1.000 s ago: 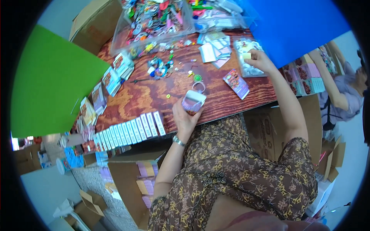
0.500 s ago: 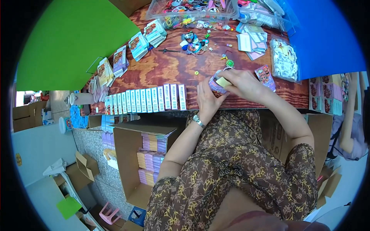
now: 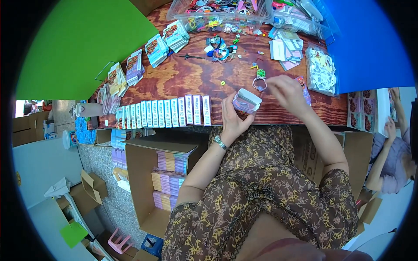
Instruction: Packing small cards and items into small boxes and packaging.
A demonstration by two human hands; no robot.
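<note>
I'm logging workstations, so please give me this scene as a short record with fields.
Left hand: holds a small purple-and-white, open-topped cardboard box
Right hand: raised beside a pale thin round loop; whether it holds anything is unclear
Beyond the loop: green flower-shaped piece
Left of box: row of upright white-and-purple cartons
Surface: reddish-brown wood-grain table
Far side: clear plastic bin of multicoloured trinkets

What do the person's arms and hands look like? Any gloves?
No gloves: the left hand and right hand are bare. The left wears a silvery band, probably a watch, at the wrist; none shows on the right. The short sleeves are brown with a yellow and pale leafy pattern.
</note>
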